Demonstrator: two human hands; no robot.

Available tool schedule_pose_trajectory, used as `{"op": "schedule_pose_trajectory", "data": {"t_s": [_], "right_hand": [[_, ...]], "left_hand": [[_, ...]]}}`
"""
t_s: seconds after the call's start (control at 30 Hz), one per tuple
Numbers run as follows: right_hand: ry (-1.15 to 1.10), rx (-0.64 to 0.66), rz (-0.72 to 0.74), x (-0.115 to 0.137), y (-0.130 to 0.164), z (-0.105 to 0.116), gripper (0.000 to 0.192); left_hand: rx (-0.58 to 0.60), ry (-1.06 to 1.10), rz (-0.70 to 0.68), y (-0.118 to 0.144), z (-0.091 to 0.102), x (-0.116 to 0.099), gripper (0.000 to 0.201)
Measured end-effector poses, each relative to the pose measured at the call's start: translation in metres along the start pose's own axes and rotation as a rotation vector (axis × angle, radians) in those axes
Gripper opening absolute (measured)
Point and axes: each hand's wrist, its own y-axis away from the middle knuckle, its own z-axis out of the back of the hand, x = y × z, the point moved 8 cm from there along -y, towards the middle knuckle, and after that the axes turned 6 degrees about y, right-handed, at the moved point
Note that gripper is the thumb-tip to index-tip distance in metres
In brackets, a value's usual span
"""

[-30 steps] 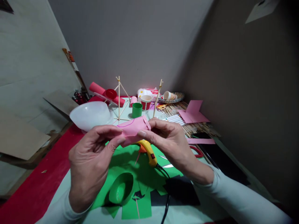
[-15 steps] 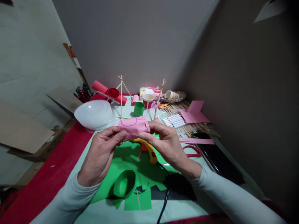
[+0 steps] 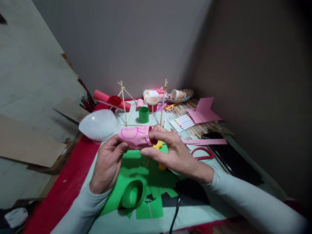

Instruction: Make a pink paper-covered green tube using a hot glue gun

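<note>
A pink paper tube (image 3: pixel 133 137) with purple curved lines drawn on it lies sideways between my hands, above the table. My left hand (image 3: pixel 108 162) pinches its left end between thumb and fingers. At the right end, my right hand (image 3: pixel 174 152) has its fingers at the dark red opening and its thumb along the lower edge. Just behind the right hand, a yellow glue gun (image 3: pixel 159 145) is mostly covered. Beneath the hands lie green paper sheets (image 3: pixel 129 162) and an open green paper cup shape (image 3: pixel 133 195).
Stick frames (image 3: pixel 123 104), a green paper ring (image 3: pixel 143 115) and a red paper cup (image 3: pixel 152 105) stand behind. A white translucent bowl (image 3: pixel 99 125) is left. Markers (image 3: pixel 182 123), red-handled scissors (image 3: pixel 203 153) and a black phone-like slab (image 3: pixel 234 159) lie right. A black cord (image 3: pixel 175 211) runs frontward.
The tube has tilted so its right opening shows. My right fingers have shifted from its outer edge to that opening. The view has turned slightly.
</note>
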Motion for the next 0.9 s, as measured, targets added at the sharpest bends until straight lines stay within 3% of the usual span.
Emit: {"op": "schedule_pose_trajectory", "data": {"t_s": [0.13,0.17,0.23,0.33,0.47,0.73,0.9], "right_hand": [[0.16,-0.135,0.081,0.008,-0.007,0.026,0.01],[0.216,-0.143,0.103,0.007,-0.008,0.029,0.018],[0.257,-0.071,0.114,0.0,-0.011,0.025,0.033],[0.283,0.047,0.033,-0.019,-0.013,0.017,0.025],[0.366,0.034,-0.03,-0.03,-0.013,0.017,0.029],[0.37,0.028,-0.035,-0.023,-0.015,0.026,0.025],[0.502,0.034,0.05,-0.023,-0.013,0.026,0.022]], "left_hand": [[0.013,0.033,0.028,-0.001,0.003,-0.003,0.032],[0.019,0.04,0.04,-0.001,0.004,-0.002,0.033],[0.039,0.041,0.077,-0.001,0.004,0.002,0.033],[0.092,0.046,0.143,0.001,0.0,0.012,0.037],[0.11,0.075,0.167,-0.001,-0.001,0.021,0.039],[0.072,0.083,0.155,-0.008,0.005,0.025,0.038],[0.06,0.071,0.142,-0.009,0.011,0.025,0.038]]}}
